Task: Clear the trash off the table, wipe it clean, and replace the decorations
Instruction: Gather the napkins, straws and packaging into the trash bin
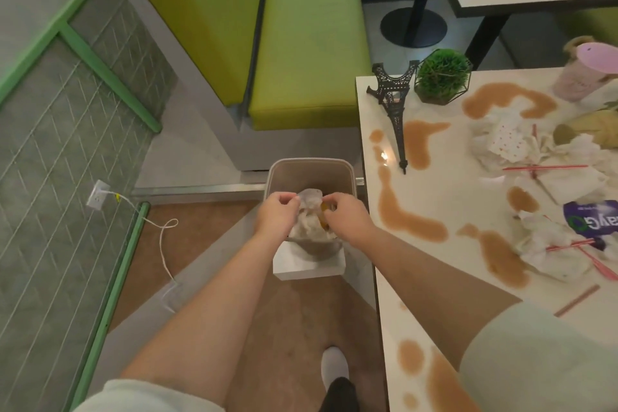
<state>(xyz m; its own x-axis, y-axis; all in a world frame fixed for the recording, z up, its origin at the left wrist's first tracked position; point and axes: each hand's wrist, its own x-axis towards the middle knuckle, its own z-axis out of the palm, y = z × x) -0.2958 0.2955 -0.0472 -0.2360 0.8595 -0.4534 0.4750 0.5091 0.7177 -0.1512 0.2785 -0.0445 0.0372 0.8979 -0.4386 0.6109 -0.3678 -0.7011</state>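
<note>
Here both hands pinch one wad of crumpled paper trash (309,219) over the open bin (311,165), the left hand (277,214) closed on its 9 o'clock edge and the right hand (347,215) on its 3 o'clock edge. At 3 o'clock from the bin stands the table (451,184), streaked with brown spills (409,222). A tipped tower model (394,110) and potted green ball (442,75) sit at its 11 o'clock corner, more napkins and straws (541,167) toward 3 o'clock.

Single head-worn cam, wide-angle, looks steeply down and fwd from standing height. Near: both forearms reaching out from bottom edge. Floor (287,321) fills centre; bench (374,104) corner cuts in at right; green booth seat (301,43) up top.
</note>
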